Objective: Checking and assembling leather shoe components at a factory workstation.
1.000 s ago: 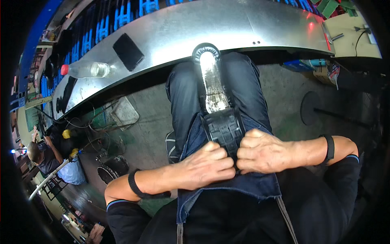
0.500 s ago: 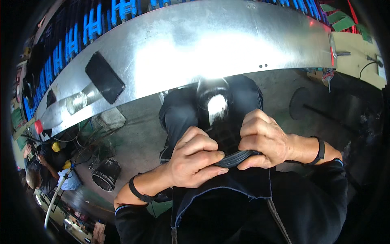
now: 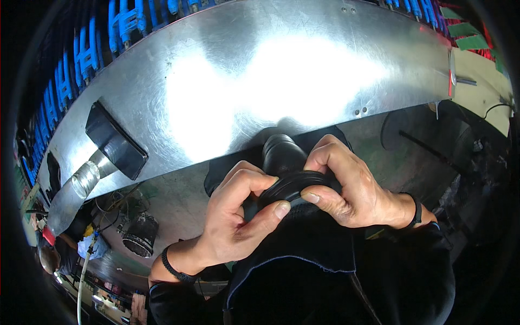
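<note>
Below the table's [image 3: 401, 81] near edge, the left hand [image 3: 235, 216] and right hand [image 3: 349, 187] face each other, fingers [image 3: 249, 181] curled, gripping. Their thumbs [image 3: 269, 216] press against the fingers' side, tips near but apart; the forearms [image 3: 189, 255] slant inward.

One black ribbed piece [image 3: 292, 186] — one bottle [image 3: 70, 199], one phone [image 3: 120, 145], one bucket [image 3: 140, 235] — two wristbands [image 3: 417, 209].

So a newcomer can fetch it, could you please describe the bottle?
Find the shiny metal table and go to its left end. Just left of the black rectangular slab is the bottle: unlike that flat, dark slab, it is see-through and red-capped.
</note>
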Motion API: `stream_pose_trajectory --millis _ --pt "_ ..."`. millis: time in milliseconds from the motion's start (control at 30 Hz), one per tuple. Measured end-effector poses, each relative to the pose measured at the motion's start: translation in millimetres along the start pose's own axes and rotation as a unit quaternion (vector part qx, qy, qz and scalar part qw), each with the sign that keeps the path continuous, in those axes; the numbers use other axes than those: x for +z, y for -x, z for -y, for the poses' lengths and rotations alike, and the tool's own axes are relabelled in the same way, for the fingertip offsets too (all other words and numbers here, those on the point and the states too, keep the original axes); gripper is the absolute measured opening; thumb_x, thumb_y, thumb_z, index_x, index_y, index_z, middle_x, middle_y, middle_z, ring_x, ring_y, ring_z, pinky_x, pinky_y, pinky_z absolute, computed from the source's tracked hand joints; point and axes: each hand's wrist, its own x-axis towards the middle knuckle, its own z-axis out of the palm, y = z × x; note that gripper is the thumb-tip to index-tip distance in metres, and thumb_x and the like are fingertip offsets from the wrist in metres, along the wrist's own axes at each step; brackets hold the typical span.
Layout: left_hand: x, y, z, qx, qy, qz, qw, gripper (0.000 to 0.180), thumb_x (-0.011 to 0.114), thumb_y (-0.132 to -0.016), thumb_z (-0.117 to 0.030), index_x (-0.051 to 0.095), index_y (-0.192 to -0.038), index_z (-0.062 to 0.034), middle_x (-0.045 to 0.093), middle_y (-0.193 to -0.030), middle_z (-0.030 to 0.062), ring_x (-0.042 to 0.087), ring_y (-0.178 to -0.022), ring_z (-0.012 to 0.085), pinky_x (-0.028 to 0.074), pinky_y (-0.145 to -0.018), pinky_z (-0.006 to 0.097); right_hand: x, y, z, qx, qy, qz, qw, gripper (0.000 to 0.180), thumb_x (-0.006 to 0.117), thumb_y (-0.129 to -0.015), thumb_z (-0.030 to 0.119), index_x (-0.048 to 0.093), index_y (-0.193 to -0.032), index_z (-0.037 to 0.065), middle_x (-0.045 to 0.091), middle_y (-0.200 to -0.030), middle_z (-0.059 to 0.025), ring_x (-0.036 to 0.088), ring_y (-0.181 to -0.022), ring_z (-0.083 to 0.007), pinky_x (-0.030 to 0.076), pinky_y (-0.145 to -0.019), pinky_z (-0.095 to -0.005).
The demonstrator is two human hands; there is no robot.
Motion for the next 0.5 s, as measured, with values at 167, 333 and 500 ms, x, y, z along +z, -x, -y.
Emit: stream_pose_trajectory --millis 167,333,500 --pt "-13 -14 3 0.163 -0.335 0.011 0.928 0.032 0.072 -0.085 -0.018 0.062 -0.110 -0.0002 0.056 -0.102 0.0144 0.057 -0.087 0.0253 0.047 -0.074 0.034 -5 -7 -5 0.004 0.096 -0.061 0.993 0.046 0.075 -0.087 0.030 0.050 -0.110 -0.001 0.046 -0.088 -0.0106 0.048 -0.072 -0.0191 0.044 -0.062 -0.0330" --pt "-7 -21 7 0.148 -0.209 0.015 0.966 0.032 0.074 -0.082 -0.015 0.065 -0.108 0.0004 0.061 -0.116 0.0182 0.061 -0.104 0.0339 0.050 -0.089 0.041 0 -3 -11 0.122 -0.077 -0.072 0.987 0.055 0.080 -0.083 0.031 0.052 -0.120 0.001 0.047 -0.097 -0.0085 0.048 -0.085 -0.0182 0.046 -0.072 -0.0349" --pt "25 45 -20 0.248 -0.160 0.015 0.955 0.034 0.080 -0.078 -0.019 0.066 -0.101 0.0011 0.063 -0.117 0.0183 0.060 -0.109 0.0353 0.046 -0.095 0.042 13 36 14 -0.063 -0.279 0.064 0.956 0.056 0.057 -0.095 0.031 0.047 -0.141 0.000 0.048 -0.136 -0.0185 0.038 -0.134 -0.0360 0.033 -0.110 -0.0470"
